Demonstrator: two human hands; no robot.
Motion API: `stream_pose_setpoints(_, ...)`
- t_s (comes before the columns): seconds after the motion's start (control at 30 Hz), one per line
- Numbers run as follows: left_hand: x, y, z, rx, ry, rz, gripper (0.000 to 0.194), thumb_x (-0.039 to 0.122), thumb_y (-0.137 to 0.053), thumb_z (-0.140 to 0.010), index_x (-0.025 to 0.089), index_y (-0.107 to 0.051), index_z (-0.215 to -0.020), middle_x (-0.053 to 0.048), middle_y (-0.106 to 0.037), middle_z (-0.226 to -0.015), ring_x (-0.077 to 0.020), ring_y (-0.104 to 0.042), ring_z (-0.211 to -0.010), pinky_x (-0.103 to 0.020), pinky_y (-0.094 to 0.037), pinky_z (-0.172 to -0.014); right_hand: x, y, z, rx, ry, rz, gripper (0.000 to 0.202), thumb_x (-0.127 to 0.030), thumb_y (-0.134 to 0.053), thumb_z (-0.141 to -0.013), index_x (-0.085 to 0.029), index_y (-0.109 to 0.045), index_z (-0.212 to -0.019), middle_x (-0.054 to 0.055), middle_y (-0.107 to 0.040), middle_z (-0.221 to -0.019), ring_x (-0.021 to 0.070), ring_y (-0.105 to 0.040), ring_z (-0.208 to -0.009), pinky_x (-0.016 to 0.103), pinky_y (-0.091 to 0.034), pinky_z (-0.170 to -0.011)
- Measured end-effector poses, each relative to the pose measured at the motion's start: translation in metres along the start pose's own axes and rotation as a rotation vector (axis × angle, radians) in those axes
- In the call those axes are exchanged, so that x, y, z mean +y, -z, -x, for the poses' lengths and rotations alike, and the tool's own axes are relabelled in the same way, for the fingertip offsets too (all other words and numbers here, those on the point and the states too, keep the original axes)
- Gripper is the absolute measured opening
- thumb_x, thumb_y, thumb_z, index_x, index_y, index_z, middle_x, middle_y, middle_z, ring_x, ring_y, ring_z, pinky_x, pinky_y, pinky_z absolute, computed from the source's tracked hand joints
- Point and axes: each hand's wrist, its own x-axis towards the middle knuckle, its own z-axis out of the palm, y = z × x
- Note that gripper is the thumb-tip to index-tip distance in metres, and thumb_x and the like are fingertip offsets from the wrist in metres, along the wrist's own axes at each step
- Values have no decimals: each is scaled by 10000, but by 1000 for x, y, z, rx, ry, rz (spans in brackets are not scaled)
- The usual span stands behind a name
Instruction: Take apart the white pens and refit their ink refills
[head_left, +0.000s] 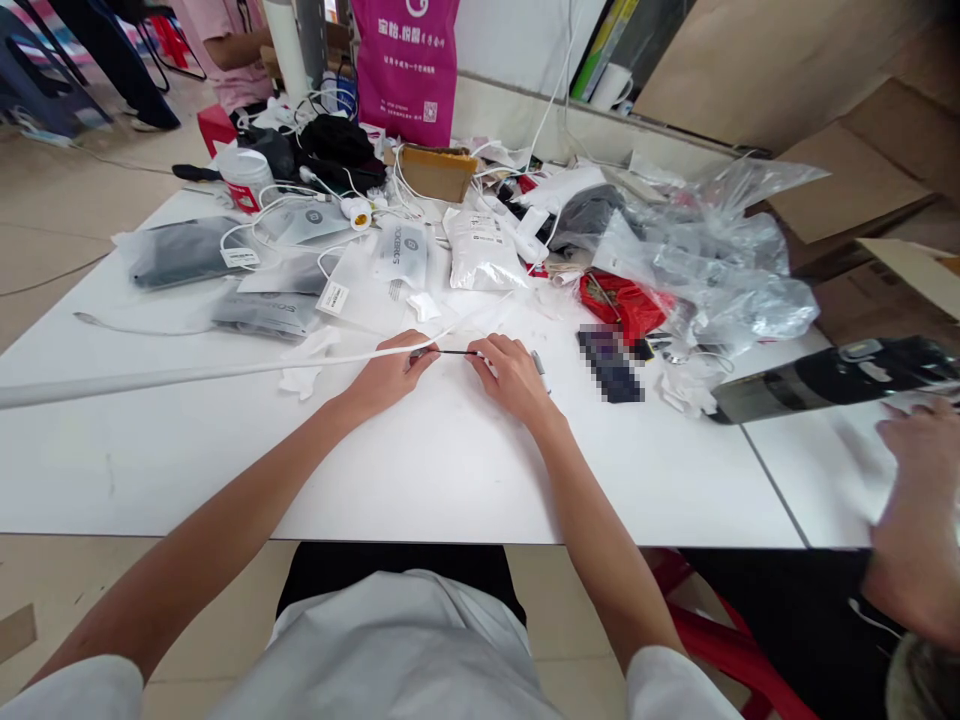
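A thin black strip (455, 352) stretches between my two hands, just over the white table (450, 460). My left hand (397, 368) pinches its left end, where a small dark piece shows between the fingertips. At the right end, the fingers of my right hand (510, 372) are closed on the same strip. A long white tube or cord (225, 370) runs in from the left edge and passes over the fingers of my left hand. Beside my right hand lies a small grey-and-white object (540, 372), partly hidden behind it.
Packed plastic pouches (266, 308), a white parcel (484, 250) and tangled white cables lie behind my hands. A red bag (626, 305), a blurred dark object (611, 365) and a black bottle (825, 380) are to the right. Another person's hand (926, 440) is at the far right.
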Motion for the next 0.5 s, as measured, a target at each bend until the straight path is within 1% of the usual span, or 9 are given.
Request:
stream_pose_setpoints(0.13,0,3,-1,53,-29,-47,247,367,-589,-1078,213,-766,-1003,-32,-702,-911,-171,-540,-751,-330,-440,-767,2,2,0,14,-12,-4,215,-335,-447,-1139,-248,-643,-1157,85,-697,-1011,260,-643,-941,395,-448,-859)
stream_pose_setpoints(0.23,0,4,-1,89,-27,-19,202,366,-645,-1054,224,-787,-1030,-22,-716,-930,-157,-514,-721,-319,-433,-743,3,3,0,22,-20,-14,221,-343,-447,-1141,-252,-648,-1158,84,-701,-1016,260,-648,-950,393,-449,-867)
stream_pose_setpoints(0.4,4,4,-1,80,-24,47,197,383,-704,-1017,225,-822,-1024,-28,-717,-899,-158,-527,-720,-309,-457,-734,-2,0,0,4,3,-41,196,-309,-463,-1132,-255,-650,-1160,87,-714,-1039,264,-656,-992,394,-449,-885)
stream_pose_setpoints(0.43,4,4,-1,72,-24,51,202,389,-709,-1013,225,-823,-1039,-29,-713,-893,-159,-528,-721,-311,-462,-740,-3,-1,0,1,13,-49,194,-303,-464,-1131,-254,-649,-1162,88,-718,-1048,262,-659,-1003,392,-449,-888)
stream_pose_setpoints(0.5,5,3,-1,57,3,62,248,411,-735,-991,237,-803,-1154,-24,-718,-918,-158,-523,-719,-312,-473,-752,-5,-1,0,0,29,-63,196,-303,-461,-1133,-250,-647,-1163,89,-722,-1055,259,-662,-1012,389,-451,-884)
